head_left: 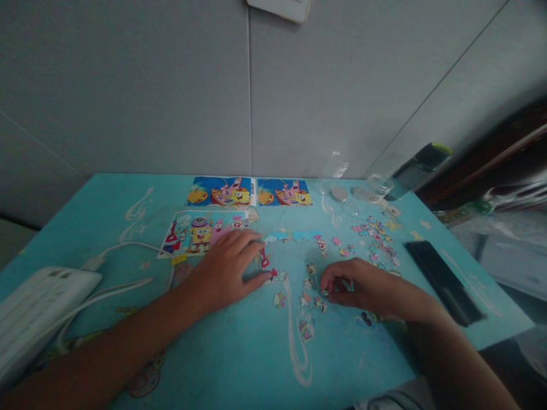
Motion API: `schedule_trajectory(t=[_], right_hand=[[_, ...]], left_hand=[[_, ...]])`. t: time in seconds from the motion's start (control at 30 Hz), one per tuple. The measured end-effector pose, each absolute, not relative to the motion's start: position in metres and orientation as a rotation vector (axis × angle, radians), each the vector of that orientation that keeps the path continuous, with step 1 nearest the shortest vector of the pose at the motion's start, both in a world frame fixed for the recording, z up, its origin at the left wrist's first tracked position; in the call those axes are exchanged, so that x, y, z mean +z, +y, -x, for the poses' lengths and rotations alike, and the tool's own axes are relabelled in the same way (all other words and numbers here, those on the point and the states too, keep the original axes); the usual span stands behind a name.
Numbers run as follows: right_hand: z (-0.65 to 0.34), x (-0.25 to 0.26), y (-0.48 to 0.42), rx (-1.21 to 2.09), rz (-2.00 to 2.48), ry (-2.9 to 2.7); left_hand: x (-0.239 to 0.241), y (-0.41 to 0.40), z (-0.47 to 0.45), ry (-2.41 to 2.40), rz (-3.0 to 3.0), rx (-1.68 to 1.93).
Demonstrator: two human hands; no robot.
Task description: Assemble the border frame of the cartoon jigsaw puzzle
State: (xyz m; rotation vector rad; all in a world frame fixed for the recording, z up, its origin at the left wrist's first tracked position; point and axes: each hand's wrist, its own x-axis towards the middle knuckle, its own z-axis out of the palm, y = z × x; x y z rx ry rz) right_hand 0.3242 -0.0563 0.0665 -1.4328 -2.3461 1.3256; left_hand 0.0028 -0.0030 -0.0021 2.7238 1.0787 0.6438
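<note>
— Pinched fingertips of the right hand [363,285] close on a small puzzle piece [325,292]; the left hand [228,267] lies flat, holding nothing.
— Better turn it slowly; loose pieces [376,236] lie beyond, reference picture [203,233] past the left.

Both your forearms are bare from the wrist up to the frame edge; no sleeve shows on them. Your left hand [226,267] and right hand [363,285] carry no glove, and you wear no ring, watch or bracelet that I can see. The fingernails look short, but the picture is dim and a little blurred, so I cannot tell more. At the bottom edge, near your right arm, a small piece of grey cloth [397,398] of your clothing shows.
</note>
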Motion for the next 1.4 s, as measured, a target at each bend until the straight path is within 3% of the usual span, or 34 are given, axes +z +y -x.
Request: schedule_trajectory(t=[0.27, 0.87, 1.4], right_hand=[[-0.287, 0.042, -0.052, 1.330, 1.507, -1.956], [-0.279, 0.035, -0.051, 0.809, 1.657, -2.228], [-0.275, 0.033, -0.050, 0.768, 1.516, -2.200]], left_hand=[[-0.003, -0.003, -0.003, 1.077, -2.724, 0.612], [-0.001, -0.005, -0.005, 1.075, -2.723, 0.665], [-0.003, -0.004, -0.003, 1.067, -2.719, 0.637]])
